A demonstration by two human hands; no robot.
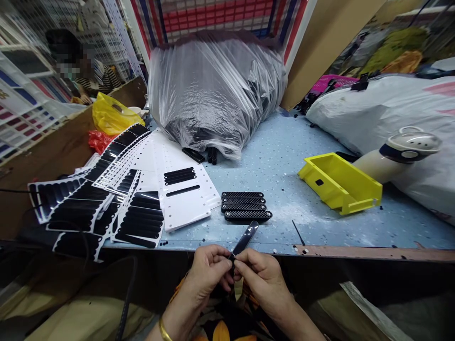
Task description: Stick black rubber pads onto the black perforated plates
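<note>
In the head view, a glossy black strip with a rounded end [248,235] is pinched between my two hands, just past the table's front edge. My left hand [210,268] is closed on its lower end from the left. From the right, the thumb and forefinger of my right hand [260,274] grip the same end. Beyond the strip, several black bars with a mesh pattern and a small hole near each end [248,215] lie side by side. Left of them, white sheets [186,203] carry a few loose black strips [180,175]. What my fingertips cover is hidden.
Sheets of black stickers [140,220] are piled at the left. A large clear plastic bag [213,90] fills the back. At the right are a yellow bin [325,184], a flask [401,154] and a big white sack [384,109]. Another person [95,78] is at the far left.
</note>
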